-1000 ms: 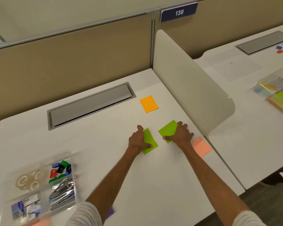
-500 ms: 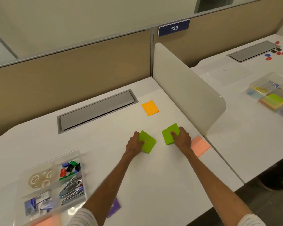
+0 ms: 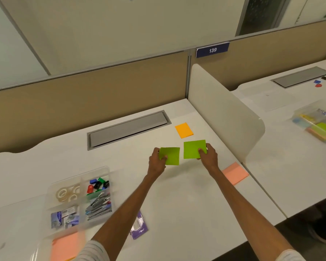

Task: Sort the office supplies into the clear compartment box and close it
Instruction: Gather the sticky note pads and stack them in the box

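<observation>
My left hand (image 3: pixel 156 160) grips one green sticky-note pad (image 3: pixel 171 155) by its left edge. My right hand (image 3: pixel 208 155) grips a second green sticky-note pad (image 3: pixel 193 149) by its right edge. Both pads are held just above the white desk (image 3: pixel 177 200), a small gap between them. The clear compartment box (image 3: pixel 79 202) stands open at the lower left, with tape rolls, coloured clips, metal clips and small packets in its compartments and a pink pad in the nearest one. An orange pad (image 3: pixel 184 130) lies beyond my hands, and a pink pad (image 3: pixel 235 173) lies by my right forearm.
A purple packet (image 3: pixel 138 226) lies near my left elbow. A grey cable hatch (image 3: pixel 128 128) is set into the desk at the back. A white divider panel (image 3: pixel 224 110) bounds the desk on the right. The neighbouring desk holds another clear box (image 3: pixel 320 123) with pads.
Both hands have lifted their green pads off the desk and turned them square to me. The view has tilted upward.
</observation>
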Action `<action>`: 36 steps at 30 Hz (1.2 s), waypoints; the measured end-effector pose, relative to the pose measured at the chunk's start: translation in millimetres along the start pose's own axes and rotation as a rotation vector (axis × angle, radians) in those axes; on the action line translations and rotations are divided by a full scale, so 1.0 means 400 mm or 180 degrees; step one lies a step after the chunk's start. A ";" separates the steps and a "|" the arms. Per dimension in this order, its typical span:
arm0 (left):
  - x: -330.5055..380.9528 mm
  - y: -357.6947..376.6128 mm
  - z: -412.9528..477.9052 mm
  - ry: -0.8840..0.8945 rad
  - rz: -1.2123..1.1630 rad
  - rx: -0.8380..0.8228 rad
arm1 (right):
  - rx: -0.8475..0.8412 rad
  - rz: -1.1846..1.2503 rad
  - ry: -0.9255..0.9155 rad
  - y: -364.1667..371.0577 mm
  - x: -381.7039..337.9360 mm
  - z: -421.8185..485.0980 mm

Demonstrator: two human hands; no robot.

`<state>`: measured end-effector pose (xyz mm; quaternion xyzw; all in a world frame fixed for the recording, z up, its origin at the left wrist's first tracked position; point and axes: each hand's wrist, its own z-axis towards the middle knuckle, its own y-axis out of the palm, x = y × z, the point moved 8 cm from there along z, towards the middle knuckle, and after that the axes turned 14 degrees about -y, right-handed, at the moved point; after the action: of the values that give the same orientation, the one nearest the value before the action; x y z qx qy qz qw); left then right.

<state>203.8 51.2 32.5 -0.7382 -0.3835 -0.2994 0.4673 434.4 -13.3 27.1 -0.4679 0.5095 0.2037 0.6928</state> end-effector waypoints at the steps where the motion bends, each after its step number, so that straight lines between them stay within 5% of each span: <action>1: -0.001 -0.020 -0.007 -0.0014 -0.0092 0.0034 | -0.0012 0.0034 -0.0003 0.008 -0.011 -0.004; 15: -0.145 -0.304 -0.093 -0.0123 -0.0622 0.0372 | -0.0488 0.0458 -0.0113 0.214 -0.182 -0.126; 24: -0.417 -0.537 -0.190 -0.0572 -0.1318 0.0711 | -0.0929 0.0617 -0.0209 0.452 -0.286 -0.298; 36: -0.660 -0.766 -0.340 -0.0754 -0.1362 0.1210 | -0.1400 0.0540 -0.0391 0.705 -0.345 -0.534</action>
<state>-205.9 -67.1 14.3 -0.5699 -0.6311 -0.2257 0.4753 55.1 -34.2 17.3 -0.5497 0.4472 0.3953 0.5844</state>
